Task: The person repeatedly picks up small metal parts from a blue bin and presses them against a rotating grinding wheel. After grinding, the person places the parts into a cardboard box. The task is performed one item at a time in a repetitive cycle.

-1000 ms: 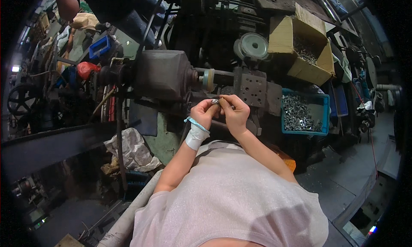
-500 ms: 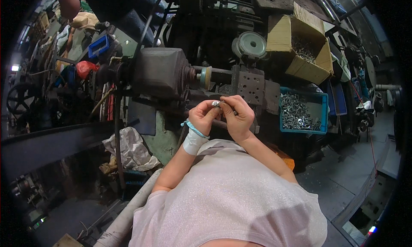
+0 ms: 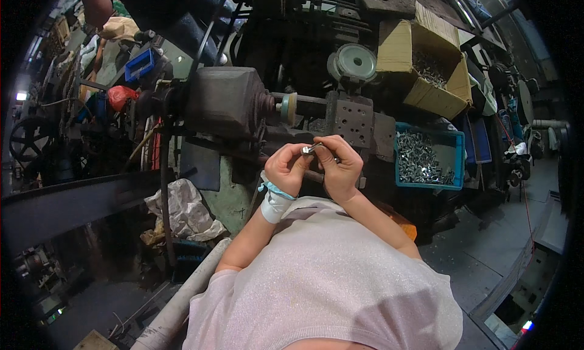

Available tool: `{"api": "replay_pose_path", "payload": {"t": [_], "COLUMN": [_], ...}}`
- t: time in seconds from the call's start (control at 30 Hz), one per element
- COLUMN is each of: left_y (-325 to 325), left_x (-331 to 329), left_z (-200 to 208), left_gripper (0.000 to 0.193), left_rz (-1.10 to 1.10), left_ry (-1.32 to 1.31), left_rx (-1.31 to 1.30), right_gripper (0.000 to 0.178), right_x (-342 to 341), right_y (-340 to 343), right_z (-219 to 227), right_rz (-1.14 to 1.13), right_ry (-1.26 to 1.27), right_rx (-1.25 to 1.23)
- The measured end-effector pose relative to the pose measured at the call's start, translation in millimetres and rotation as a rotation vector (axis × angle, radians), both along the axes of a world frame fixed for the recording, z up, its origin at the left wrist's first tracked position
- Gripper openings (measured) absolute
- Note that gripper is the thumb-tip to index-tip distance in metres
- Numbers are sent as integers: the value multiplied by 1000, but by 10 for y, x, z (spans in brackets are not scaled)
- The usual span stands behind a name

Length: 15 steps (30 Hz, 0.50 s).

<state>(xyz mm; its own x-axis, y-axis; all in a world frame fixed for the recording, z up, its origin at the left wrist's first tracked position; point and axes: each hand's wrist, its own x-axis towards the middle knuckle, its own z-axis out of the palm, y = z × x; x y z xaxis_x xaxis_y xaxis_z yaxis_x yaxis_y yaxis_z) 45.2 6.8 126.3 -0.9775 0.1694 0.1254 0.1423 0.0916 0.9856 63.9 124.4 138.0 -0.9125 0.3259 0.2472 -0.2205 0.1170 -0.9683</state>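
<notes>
A small shiny metal part is pinched between my two hands in front of the machine; its exact kind is too small to make out. My left hand grips one end of it between thumb and fingertips. From the other side my right hand pinches it, fingers curled. A pale blue band and a white wrap circle my left wrist. Just beyond the hands stands a dark lathe-like machine with a round pad on its spindle and a plate full of holes.
At the right sits a blue crate with many small shiny metal parts. Behind it, an open cardboard box holds more metal pieces. A round metal disc tops the machine. White sacking lies lower left; another person's legs show upper left.
The metal part has turned between my fingertips and shows a flatter, brighter face. My hands have shifted only slightly, both still pinching it.
</notes>
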Motion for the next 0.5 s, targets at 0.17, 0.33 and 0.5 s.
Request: {"api": "replay_pose_path", "payload": {"t": [0.17, 0.33, 0.5], "left_y": [32, 75, 83], "left_x": [-7, -17, 65], "left_z": [80, -109, -229], "left_gripper": [9, 13, 13], "left_rz": [-8, -18, 21], "left_ry": [32, -16, -245], "left_rx": [-68, -111, 101], "right_gripper": [10, 14, 8], "right_x": [25, -211, -572], "right_y": [38, 492, 1917], "right_z": [-99, -217, -540], "right_rz": [85, -34, 30], "right_ry": [-224, -631, -544], "right_rx": [-514, -1321, -1527]}}
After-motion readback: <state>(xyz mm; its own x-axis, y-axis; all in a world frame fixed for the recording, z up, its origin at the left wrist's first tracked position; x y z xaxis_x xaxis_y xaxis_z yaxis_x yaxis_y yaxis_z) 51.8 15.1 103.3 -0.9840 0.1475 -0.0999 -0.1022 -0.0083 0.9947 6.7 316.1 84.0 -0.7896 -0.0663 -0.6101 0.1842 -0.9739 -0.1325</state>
